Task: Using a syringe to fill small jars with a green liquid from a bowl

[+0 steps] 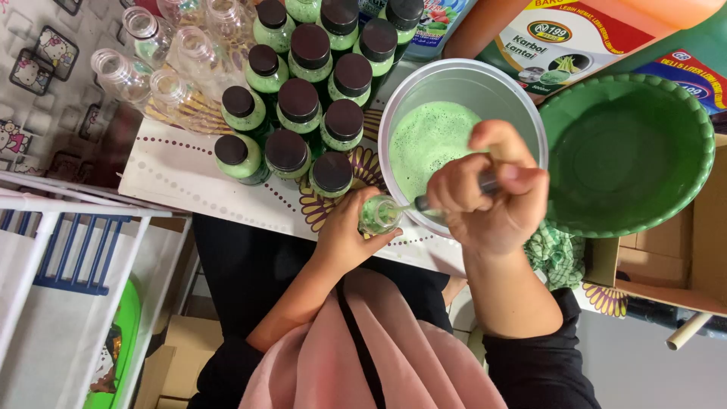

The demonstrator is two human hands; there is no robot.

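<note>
Patterned bench [189, 178]: my left grip [344, 235] wraps the small bottle [379, 214]; right grip [488, 193], closed on the spoon [454, 193], should tip slowly, centred above its mouth.

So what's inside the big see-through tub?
The clear tub holds foamy light-green liquid. The right hand covers part of it, so what lies beneath there is hidden.

Clear glossy plastic bottle [376, 214], matt dark caps [310, 45], prob. metal spoon [454, 193]
</note>
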